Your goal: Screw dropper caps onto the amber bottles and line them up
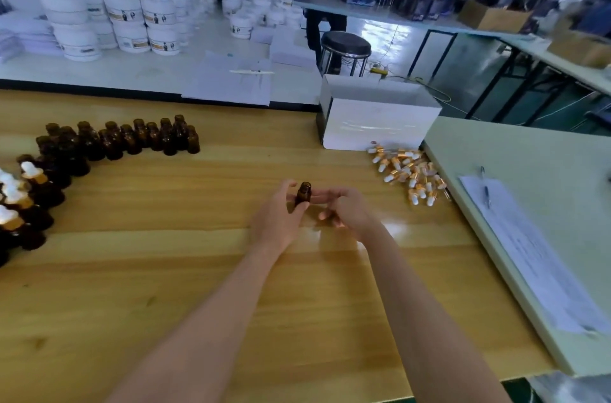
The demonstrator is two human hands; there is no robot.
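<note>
view: head camera, looking forward and down across a bench.
left hand [277,221]: curled round the small uncapped amber glass bottle [303,192], thumb on the near side, fingers behind the glass.
small uncapped amber glass bottle: upright in that grip, mouth open at the top, over the middle of the pale varnished wooden table [198,270]; base hidden by the hand, so contact with the wood impossible to tell.
right hand [350,211]: just beside the bottle on its right, upper fingertips reaching toward the glass, lower fingers curled inward; blurred, so impossible to tell whether anything lies in the grasp.
cluster of bare amber bottles [125,138]: standing close together at far left of the wood, no caps on, well apart from both hands.
capped amber bottles with white rubber bulbs and gold collars [13,197]: at the left edge, just beside the bare cluster, partly cut off by the frame.
loose heap of white-and-gold dropper caps [410,171]: lying on their sides at the right of the wood, near the right hand but not touching it.
open white cardboard box [377,118]: behind the heap, at the far edge of the wood.
pale green side table [529,154]: butting against the right side of the wood.
printed paper sheet [529,254]: flat on the green top, a dark pen [486,196] lying on it.
stacked white plastic tubs [109,19]: on a white bench beyond, labels too small to read.
round black stool [345,44]: on the floor behind the box.
</note>
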